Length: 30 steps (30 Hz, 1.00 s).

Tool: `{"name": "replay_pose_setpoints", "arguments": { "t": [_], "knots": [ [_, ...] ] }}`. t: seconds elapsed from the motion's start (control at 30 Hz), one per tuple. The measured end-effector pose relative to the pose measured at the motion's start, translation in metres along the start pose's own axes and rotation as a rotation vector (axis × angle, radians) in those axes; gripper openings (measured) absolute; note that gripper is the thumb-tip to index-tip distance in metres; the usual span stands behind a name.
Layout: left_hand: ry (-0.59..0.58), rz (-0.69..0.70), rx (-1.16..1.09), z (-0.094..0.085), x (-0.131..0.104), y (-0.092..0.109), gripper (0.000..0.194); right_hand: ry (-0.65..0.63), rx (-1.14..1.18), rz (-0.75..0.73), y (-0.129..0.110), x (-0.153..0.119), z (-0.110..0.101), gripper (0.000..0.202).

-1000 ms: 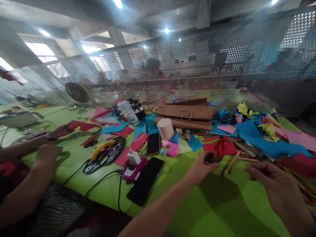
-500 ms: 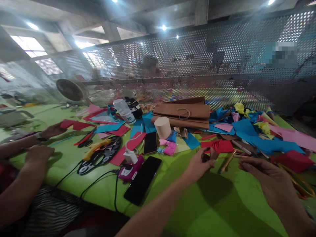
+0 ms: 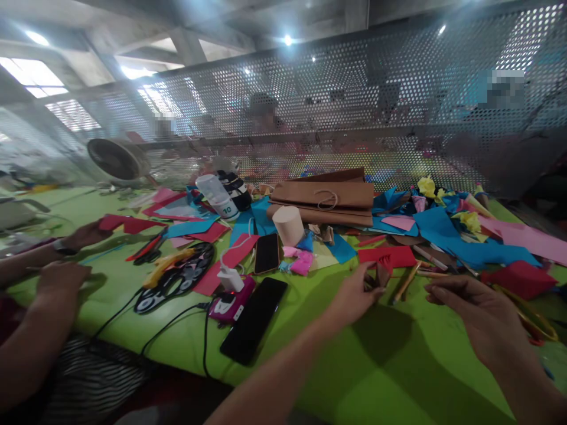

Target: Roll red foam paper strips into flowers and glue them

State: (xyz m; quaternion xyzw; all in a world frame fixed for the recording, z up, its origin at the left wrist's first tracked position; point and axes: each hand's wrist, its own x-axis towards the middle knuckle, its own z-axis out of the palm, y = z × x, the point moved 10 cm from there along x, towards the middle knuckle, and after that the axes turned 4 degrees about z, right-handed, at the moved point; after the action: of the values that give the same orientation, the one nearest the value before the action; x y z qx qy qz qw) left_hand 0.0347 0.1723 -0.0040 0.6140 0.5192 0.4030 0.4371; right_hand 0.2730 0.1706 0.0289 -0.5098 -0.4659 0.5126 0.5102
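My left hand [image 3: 354, 290] pinches a small folded paper piece [image 3: 383, 271], red at the top and brownish lower down, a little above the green table. Part of the piece is hidden by my fingers. To its right, my right hand [image 3: 481, 321] is closed, thumb against fingertips; whatever may be between them is too small to make out. Yellowish sticks [image 3: 405, 284] lie on the table between my two hands. A flat red paper [image 3: 392, 255] is just behind my left hand, and a red folded paper [image 3: 516, 278] lies beyond my right hand.
A black phone [image 3: 254, 321], a purple power block [image 3: 233, 301] with cables and a smaller phone [image 3: 267, 254] lie to the left. Behind are a cream roll [image 3: 289, 225], brown sheets [image 3: 323, 202] and blue paper [image 3: 469, 239]. A co-worker's hand [image 3: 91, 234] holds red paper at far left.
The whole view has shifted slightly, with things on the table appearing a little further left. Both my hands keep nearly the same pose, the left still pinching the folded paper.
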Motion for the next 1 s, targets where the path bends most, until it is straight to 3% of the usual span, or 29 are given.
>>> {"name": "replay_pose_setpoints", "arguments": {
  "t": [0.23,0.47,0.73,0.9,1.0],
  "knots": [
    [-0.045,0.053,0.257,-0.002,-0.008,0.018,0.070,0.042,-0.038,-0.063,0.003,0.003,-0.011,0.036],
    [-0.084,-0.011,0.425,-0.006,-0.010,0.019,0.067,0.021,0.027,-0.076,-0.001,0.001,-0.008,0.035],
    [0.039,0.012,0.492,-0.029,-0.011,0.030,0.063,0.036,0.048,-0.027,-0.001,0.000,-0.004,0.038],
    [0.202,0.153,0.329,-0.048,-0.013,0.053,0.043,0.037,0.059,-0.033,0.000,-0.002,-0.005,0.035],
    [0.196,0.169,0.058,-0.042,-0.016,0.056,0.033,0.007,-0.019,-0.106,-0.006,-0.005,0.002,0.030]
  ]
}}
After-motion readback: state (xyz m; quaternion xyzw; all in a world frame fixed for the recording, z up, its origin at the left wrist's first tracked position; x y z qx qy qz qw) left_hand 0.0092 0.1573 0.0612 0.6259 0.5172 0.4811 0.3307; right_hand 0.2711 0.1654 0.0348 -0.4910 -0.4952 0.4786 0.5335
